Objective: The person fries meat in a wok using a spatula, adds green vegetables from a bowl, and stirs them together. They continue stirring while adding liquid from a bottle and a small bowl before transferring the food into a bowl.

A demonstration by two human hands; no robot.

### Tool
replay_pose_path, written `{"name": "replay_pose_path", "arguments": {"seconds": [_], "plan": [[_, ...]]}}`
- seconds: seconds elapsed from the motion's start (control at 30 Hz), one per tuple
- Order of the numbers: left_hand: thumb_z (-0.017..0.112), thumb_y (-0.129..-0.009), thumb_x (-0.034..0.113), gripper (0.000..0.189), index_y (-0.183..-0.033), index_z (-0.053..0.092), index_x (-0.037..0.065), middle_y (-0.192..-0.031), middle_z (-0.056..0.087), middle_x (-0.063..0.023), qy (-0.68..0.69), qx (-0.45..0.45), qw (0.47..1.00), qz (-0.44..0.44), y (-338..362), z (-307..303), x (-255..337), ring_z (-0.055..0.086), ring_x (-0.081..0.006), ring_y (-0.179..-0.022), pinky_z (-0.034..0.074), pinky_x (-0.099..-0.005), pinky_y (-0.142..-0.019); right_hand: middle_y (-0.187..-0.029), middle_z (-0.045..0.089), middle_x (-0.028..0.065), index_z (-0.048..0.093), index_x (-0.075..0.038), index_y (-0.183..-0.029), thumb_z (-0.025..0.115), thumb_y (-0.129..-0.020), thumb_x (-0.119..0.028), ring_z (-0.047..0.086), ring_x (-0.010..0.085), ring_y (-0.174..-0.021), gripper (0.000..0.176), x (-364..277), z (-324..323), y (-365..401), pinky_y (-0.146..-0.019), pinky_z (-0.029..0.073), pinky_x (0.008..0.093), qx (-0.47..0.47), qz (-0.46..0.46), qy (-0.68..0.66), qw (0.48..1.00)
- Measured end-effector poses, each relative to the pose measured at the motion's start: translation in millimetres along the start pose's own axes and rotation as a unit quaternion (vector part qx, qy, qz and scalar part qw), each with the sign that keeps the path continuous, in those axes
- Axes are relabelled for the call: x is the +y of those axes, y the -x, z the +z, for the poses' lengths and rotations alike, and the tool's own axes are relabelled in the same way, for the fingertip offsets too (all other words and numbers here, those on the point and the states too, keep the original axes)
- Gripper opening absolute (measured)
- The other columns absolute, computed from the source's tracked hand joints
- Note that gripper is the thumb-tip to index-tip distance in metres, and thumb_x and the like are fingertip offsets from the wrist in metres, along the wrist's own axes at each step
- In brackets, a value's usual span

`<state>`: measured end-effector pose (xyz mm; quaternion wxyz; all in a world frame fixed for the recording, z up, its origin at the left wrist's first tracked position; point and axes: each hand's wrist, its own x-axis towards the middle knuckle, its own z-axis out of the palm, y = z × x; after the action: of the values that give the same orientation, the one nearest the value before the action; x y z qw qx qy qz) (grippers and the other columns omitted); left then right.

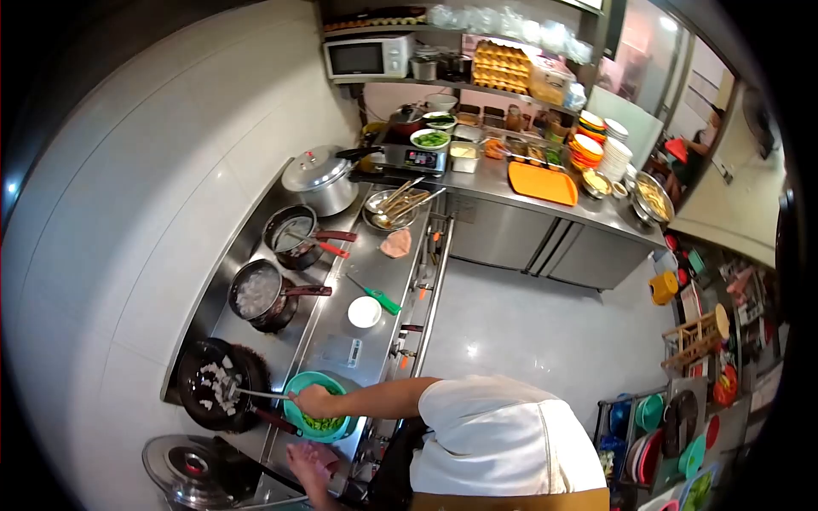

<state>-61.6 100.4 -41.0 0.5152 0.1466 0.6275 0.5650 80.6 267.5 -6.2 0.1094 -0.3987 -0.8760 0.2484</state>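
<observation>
Our right hand's [313,400] fingers grip the metal spatula [262,394]; long axis near-horizontal in view, head pointing left into wok [194,400]. Left hand's [302,462] fingers: we can't tell.

Wht. microwv. [368,58] on shelf [445,85]

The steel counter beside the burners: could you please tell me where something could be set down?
The steel counter is bare between the pale pink slab and the green-handled tool, with a narrow strip left of the round white dish. It is crowded around the turquoise basin of green vegetables, with the right hand holding a metal turner above it.
</observation>
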Motion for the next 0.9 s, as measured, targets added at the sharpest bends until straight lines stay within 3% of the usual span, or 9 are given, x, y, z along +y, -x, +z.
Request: {"name": "replay_pose_path", "arguments": {"seconds": [0.03,0.1,0.13,0.23,0.37,0.5,0.57,0.67,0.9], "plan": [[0.053,-0.090,0.042,0.050,-0.126,0.042,0.011,-0.097,0.058,-0.0084,0.004,0.054,0.999,0.000,-9.1,6.5,8.0,0.054,-0.0174,-0.077,0.047,-0.0311,-0.064,-0.065,0.059,0.0173,0.050,0.002,-0.113,0.042,-0.089,-0.014,0.062,0.0338,-0.059,0.030,0.3,7.6,3.8,-0.047,0.048,0.0468,-0.004,-0.006,0.011,1.000],[0.055,-0.088,0.043,0.047,-0.122,0.046,0.011,-0.099,0.057,-0.0078,0.022,0.040,0.998,-0.039,-24.5,19.2,23.6,0.053,-0.0184,-0.081,0.046,-0.0321,-0.067,-0.063,0.058,0.0144,0.046,-0.001,-0.125,0.041,-0.089,-0.015,0.062,0.0323,-0.056,0.039,3.7,16.9,5.9,-0.044,0.048,0.0450,-0.014,-0.020,0.032,0.999],[0.057,-0.087,0.044,0.046,-0.118,0.049,0.012,-0.102,0.056,-0.0073,0.044,0.034,0.995,-0.078,-34.1,20.2,27.5,0.052,-0.0194,-0.085,0.046,-0.0330,-0.069,-0.065,0.059,0.0149,0.047,0.000,-0.124,0.043,-0.088,-0.014,0.062,0.0324,-0.057,0.039,0.7,13.5,10.1,-0.046,0.049,0.0446,-0.024,-0.015,0.038,0.999],[0.059,-0.086,0.042,0.040,-0.111,0.054,0.011,-0.102,0.056,-0.0051,0.028,-0.026,0.996,-0.083,-56.8,23.7,28.9,0.052,-0.0195,-0.083,0.045,-0.0316,-0.068,-0.066,0.060,0.0152,0.047,0.002,-0.123,0.044,-0.086,-0.013,0.063,0.0323,-0.058,0.040,-4.3,3.9,15.3,-0.048,0.049,0.0441,-0.023,-0.030,0.029,0.999],[0.059,-0.087,0.036,0.023,-0.098,0.056,0.016,-0.076,0.055,0.0035,0.065,-0.023,0.985,-0.160,-86.1,23.5,23.3,0.050,-0.0118,-0.065,0.043,-0.0280,-0.059,-0.068,0.060,0.0149,0.049,0.002,-0.121,0.043,-0.088,-0.015,0.063,0.0322,-0.060,0.038,-9.9,3.8,13.3,-0.050,0.050,0.0430,-0.037,-0.015,0.047,0.998],[0.056,-0.088,0.032,0.016,-0.084,0.053,0.017,-0.061,0.045,0.0071,0.034,-0.016,0.987,-0.159,-92.6,25.2,9.2,0.043,-0.0074,-0.052,0.037,-0.0240,-0.050,-0.070,0.061,0.0157,0.050,0.002,-0.119,0.042,-0.090,-0.016,0.063,0.0324,-0.062,0.036,-12.8,-0.7,15.7,-0.054,0.051,0.0438,-0.041,-0.008,0.038,0.998],[0.055,-0.088,0.031,0.019,-0.077,0.049,0.017,-0.058,0.039,0.0069,0.006,0.064,0.993,-0.101,-79.2,30.6,8.6,0.036,-0.0057,-0.043,0.029,-0.0217,-0.040,-0.074,0.062,0.0166,0.052,0.002,-0.117,0.040,-0.091,-0.017,0.064,0.0328,-0.066,0.034,-13.4,9.5,13.5,-0.056,0.051,0.0452,-0.045,0.027,-0.004,0.999],[0.056,-0.086,0.034,0.023,-0.076,0.046,0.015,-0.058,0.038,0.0057,-0.042,0.075,0.994,-0.073,-71.8,17.9,10.5,0.031,-0.0063,-0.039,0.022,-0.0212,-0.033,-0.077,0.063,0.0175,0.053,0.000,-0.116,0.039,-0.092,-0.018,0.064,0.0335,-0.069,0.033,-17.6,9.5,21.0,-0.058,0.051,0.0462,-0.038,0.040,-0.022,0.998],[0.056,-0.086,0.032,0.024,-0.079,0.042,0.014,-0.056,0.037,0.0036,-0.058,0.071,0.992,-0.087,-58.0,-9.5,16.7,0.032,-0.0081,-0.037,0.023,-0.0237,-0.031,-0.080,0.063,0.0187,0.053,0.001,-0.115,0.040,-0.090,-0.017,0.064,0.0345,-0.069,0.033,-25.7,4.8,23.4,-0.057,0.051,0.0466,-0.035,0.005,-0.011,0.999]]}}
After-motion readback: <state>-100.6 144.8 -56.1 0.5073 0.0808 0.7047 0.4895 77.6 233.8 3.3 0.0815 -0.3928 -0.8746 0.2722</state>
